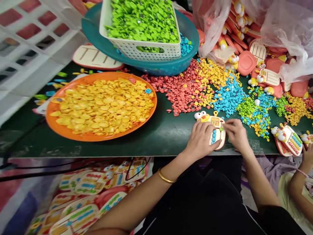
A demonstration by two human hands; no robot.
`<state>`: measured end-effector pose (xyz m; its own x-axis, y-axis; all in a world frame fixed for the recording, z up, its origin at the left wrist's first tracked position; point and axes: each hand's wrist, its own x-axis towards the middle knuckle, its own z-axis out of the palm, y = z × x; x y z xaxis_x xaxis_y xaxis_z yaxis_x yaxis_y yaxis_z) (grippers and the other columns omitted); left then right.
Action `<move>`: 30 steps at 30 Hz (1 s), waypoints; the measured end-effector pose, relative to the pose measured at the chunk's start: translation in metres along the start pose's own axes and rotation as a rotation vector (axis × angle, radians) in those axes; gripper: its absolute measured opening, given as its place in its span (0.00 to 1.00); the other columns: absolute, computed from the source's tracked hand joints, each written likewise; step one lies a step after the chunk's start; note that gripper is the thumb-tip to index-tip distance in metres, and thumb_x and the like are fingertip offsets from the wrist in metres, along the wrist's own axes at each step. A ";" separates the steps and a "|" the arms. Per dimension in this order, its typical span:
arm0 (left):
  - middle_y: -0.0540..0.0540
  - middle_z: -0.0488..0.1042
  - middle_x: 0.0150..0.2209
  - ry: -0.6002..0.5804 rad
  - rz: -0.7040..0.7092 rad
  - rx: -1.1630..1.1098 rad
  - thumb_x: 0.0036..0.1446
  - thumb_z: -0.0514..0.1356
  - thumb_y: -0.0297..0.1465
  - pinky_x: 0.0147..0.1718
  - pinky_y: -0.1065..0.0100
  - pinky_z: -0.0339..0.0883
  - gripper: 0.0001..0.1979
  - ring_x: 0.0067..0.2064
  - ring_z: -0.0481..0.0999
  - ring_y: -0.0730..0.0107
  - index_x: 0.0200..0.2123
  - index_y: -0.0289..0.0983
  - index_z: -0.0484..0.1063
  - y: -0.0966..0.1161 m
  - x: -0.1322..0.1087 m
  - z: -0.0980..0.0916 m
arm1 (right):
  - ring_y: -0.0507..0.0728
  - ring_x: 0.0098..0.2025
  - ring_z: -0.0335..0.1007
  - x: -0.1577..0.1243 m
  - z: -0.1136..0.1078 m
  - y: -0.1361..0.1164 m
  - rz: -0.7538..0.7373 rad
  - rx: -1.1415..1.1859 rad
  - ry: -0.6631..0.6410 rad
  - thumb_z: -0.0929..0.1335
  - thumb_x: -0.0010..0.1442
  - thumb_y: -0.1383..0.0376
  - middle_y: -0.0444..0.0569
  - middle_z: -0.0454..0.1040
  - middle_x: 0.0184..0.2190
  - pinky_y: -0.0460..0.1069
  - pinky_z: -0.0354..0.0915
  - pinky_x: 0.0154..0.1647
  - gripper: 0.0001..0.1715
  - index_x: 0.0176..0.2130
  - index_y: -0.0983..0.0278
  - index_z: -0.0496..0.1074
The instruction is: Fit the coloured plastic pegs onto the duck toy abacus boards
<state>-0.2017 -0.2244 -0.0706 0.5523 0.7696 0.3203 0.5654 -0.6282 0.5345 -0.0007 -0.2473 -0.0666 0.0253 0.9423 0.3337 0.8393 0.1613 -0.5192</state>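
A cream toy board (222, 142) with bulging white eyes and a yellow beak lies on the dark green table, near its front edge. My left hand (201, 135) rests over the board's left part, its fingers pressing on it. Blue pieces sit in a column on the board, and a green piece (221, 129) is near its upper right. At the board's right edge is my right hand (234, 133), with thumb and fingertips pinched near a small red piece (221, 121). Whether anything else is between those fingertips is too small to tell.
An orange tray (100, 138) of yellow pieces stands left. Behind it, a white basket (168, 50) of green pieces sits in a teal basin (90, 24). Loose red pieces (183, 88) and other colours spread behind the board. Another person's hand (308, 155) is at far right.
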 end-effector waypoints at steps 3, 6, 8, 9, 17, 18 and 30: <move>0.41 0.69 0.58 -0.072 0.049 0.025 0.59 0.60 0.39 0.63 0.42 0.52 0.25 0.57 0.67 0.48 0.60 0.43 0.67 0.005 0.005 -0.006 | 0.62 0.43 0.67 0.014 -0.010 0.031 0.221 -0.185 0.219 0.65 0.65 0.60 0.56 0.73 0.38 0.57 0.66 0.46 0.15 0.41 0.64 0.79; 0.45 0.69 0.61 -0.127 0.111 0.039 0.61 0.59 0.36 0.60 0.42 0.53 0.22 0.58 0.67 0.48 0.59 0.47 0.70 0.009 0.008 -0.008 | 0.62 0.41 0.65 0.024 -0.016 0.051 0.222 -0.270 0.167 0.63 0.66 0.62 0.56 0.74 0.35 0.57 0.64 0.45 0.16 0.37 0.64 0.79; 0.46 0.70 0.61 -0.139 0.130 0.028 0.62 0.57 0.36 0.59 0.44 0.54 0.21 0.59 0.66 0.49 0.58 0.48 0.71 0.009 0.007 -0.008 | 0.62 0.41 0.66 0.022 -0.019 0.051 0.165 -0.233 0.129 0.63 0.65 0.62 0.55 0.76 0.34 0.57 0.64 0.45 0.15 0.36 0.63 0.79; 0.47 0.71 0.61 -0.144 0.136 0.024 0.63 0.57 0.36 0.59 0.44 0.54 0.20 0.60 0.66 0.49 0.58 0.48 0.71 0.009 0.006 -0.007 | 0.61 0.40 0.66 0.020 -0.020 0.047 0.153 -0.196 0.144 0.65 0.64 0.62 0.54 0.76 0.34 0.57 0.64 0.46 0.14 0.36 0.63 0.78; 0.47 0.74 0.55 -0.157 0.167 -0.013 0.66 0.56 0.38 0.62 0.49 0.51 0.15 0.58 0.67 0.56 0.53 0.48 0.75 0.004 -0.001 -0.009 | 0.56 0.36 0.72 0.007 0.010 -0.008 0.233 0.289 0.079 0.69 0.61 0.58 0.48 0.76 0.33 0.52 0.68 0.39 0.11 0.33 0.61 0.79; 0.47 0.74 0.54 -0.161 0.169 -0.023 0.66 0.56 0.38 0.62 0.49 0.51 0.14 0.58 0.68 0.56 0.52 0.48 0.75 0.004 -0.001 -0.009 | 0.56 0.37 0.72 0.007 0.014 -0.011 0.226 0.267 0.103 0.68 0.62 0.59 0.49 0.75 0.33 0.52 0.69 0.40 0.12 0.33 0.61 0.79; 0.35 0.66 0.60 -0.093 -0.021 -0.024 0.49 0.69 0.48 0.58 0.50 0.59 0.48 0.59 0.66 0.45 0.67 0.37 0.53 0.009 0.005 -0.002 | 0.57 0.41 0.70 0.005 0.023 -0.011 0.048 0.152 0.048 0.66 0.65 0.61 0.50 0.72 0.36 0.53 0.69 0.44 0.13 0.39 0.59 0.81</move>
<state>-0.1950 -0.2255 -0.0631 0.5958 0.7677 0.2359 0.5630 -0.6086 0.5591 -0.0222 -0.2374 -0.0778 0.0922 0.9356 0.3408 0.7446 0.1624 -0.6474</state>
